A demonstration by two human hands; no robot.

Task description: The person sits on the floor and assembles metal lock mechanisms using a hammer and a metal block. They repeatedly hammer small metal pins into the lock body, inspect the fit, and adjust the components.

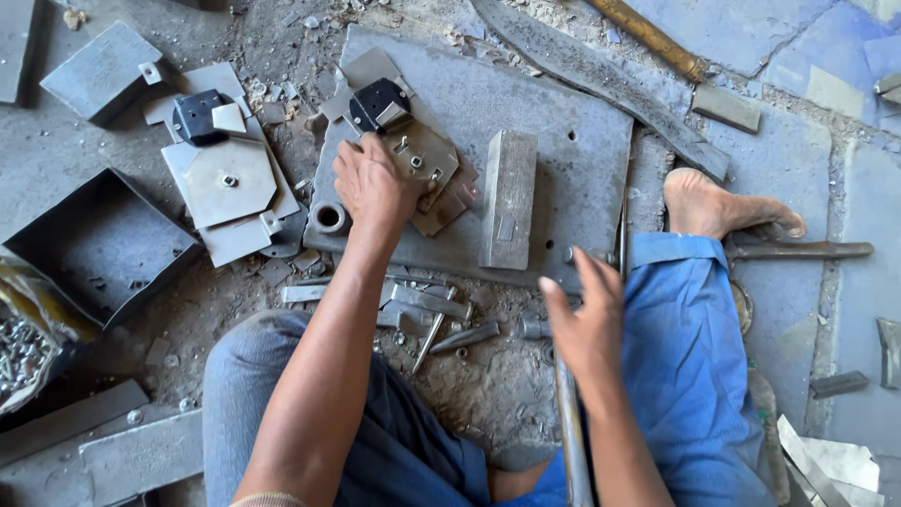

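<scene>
My left hand (374, 183) presses down on a flat metal bracket assembly (424, 161) with a black block (377, 101) at its top, lying on a thick grey steel plate (544, 122). My right hand (587, 314) hovers at the plate's near edge, fingers spread, over a long metal rod (571, 432) that runs down between my legs. Whether the rod is gripped is unclear. A rectangular steel bar (509, 197) lies on the plate between both hands.
A second bracket assembly (225, 178) lies left of the plate. An open metal box (99, 244) and a bag of screws (23, 347) sit at the left. Scrap strips (422, 305) litter the floor. My bare foot (723, 207) rests at the right.
</scene>
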